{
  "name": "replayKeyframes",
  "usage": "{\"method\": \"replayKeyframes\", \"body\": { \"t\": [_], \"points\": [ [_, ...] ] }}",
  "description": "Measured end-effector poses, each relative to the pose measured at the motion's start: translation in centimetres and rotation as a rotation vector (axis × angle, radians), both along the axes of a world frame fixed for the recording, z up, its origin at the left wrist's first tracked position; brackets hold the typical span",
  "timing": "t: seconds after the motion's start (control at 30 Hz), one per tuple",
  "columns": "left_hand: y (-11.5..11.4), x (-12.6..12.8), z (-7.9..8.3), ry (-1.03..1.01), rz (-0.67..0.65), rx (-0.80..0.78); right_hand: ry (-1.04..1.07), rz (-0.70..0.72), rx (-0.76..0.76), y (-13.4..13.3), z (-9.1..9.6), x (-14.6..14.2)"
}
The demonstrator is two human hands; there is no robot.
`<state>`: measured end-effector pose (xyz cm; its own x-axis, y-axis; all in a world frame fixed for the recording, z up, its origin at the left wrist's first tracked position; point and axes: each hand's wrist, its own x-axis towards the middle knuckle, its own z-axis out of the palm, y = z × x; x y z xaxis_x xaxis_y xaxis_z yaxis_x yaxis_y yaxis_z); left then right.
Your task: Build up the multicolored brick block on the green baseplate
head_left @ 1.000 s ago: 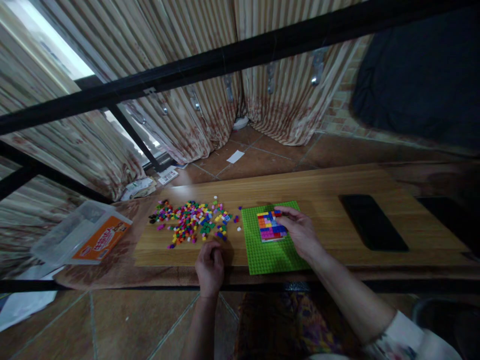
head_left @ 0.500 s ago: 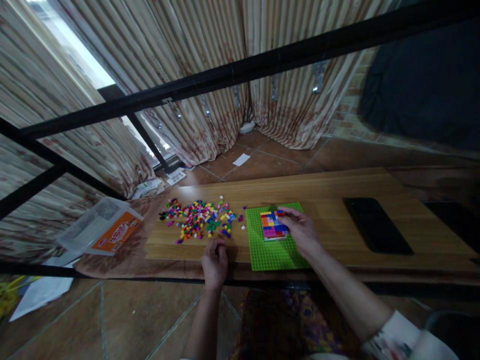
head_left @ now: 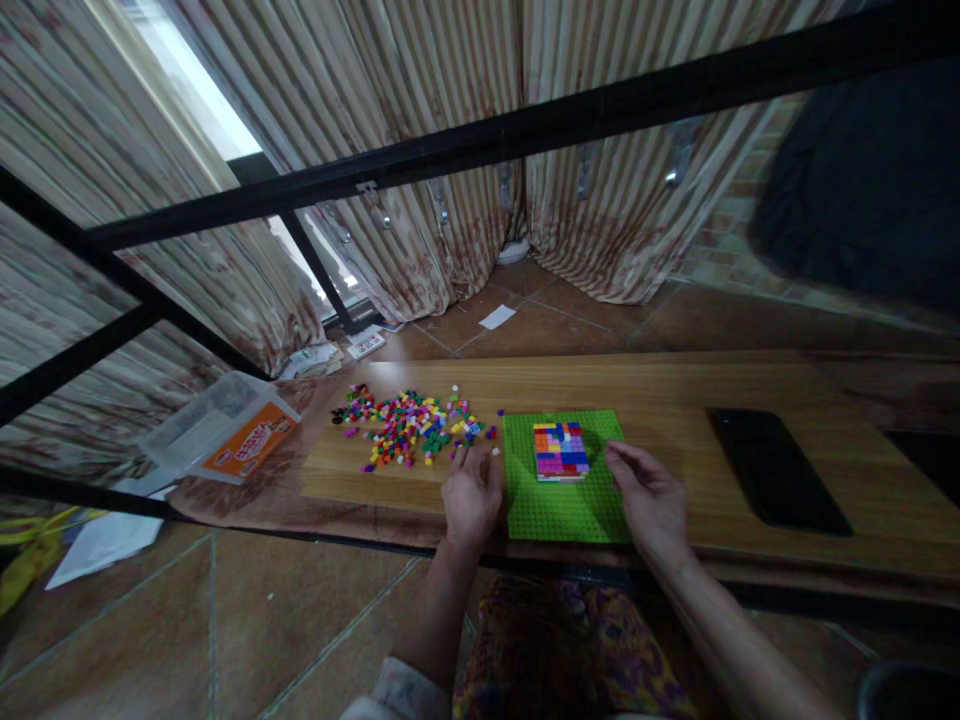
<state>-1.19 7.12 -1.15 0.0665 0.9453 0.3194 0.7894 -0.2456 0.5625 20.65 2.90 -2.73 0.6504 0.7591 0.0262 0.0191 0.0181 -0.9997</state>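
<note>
Brick block (head_left: 561,450) on green baseplate (head_left: 564,515), prob. btwn placements; can't tell L hand (head_left: 471,498) or R hand (head_left: 654,500) grip; for next, careful aligning.

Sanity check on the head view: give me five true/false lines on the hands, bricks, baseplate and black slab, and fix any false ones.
1. The stacked coloured bricks stand on the green baseplate. True.
2. The left hand is nearer the loose bricks than the right hand is. True.
3. The right hand is gripping the stacked bricks. False: its fingertips are apart from them, off to their right.
4. The loose bricks lie to the right of the baseplate. False: they are spread to its left.
5. The black slab lies on the wooden board, to the right of the baseplate. True.
</note>
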Motion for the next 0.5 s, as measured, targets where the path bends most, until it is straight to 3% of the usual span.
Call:
{"method": "replayKeyframes", "body": {
  "t": [0.17, 0.27, 0.37, 0.5],
  "points": [
    [1.5, 1.4, 1.2, 0.259, 0.043, -0.148, -0.013, -0.002, -0.004, -0.6, -0.7, 0.7],
    [1.8, 1.2, 1.2, 0.302, 0.052, -0.165, -0.013, -0.005, -0.009, -0.5, -0.6, 0.7],
    [1.0, 0.8, 1.4, 0.218, 0.031, -0.117, -0.033, 0.002, 0.0, -0.8, 0.0, 0.5],
    [-1.6, 0.9, 2.2, -0.087, -0.041, -0.118, -0.153, 0.111, 0.035, -2.1, 1.5, -0.5]
  ]
}}
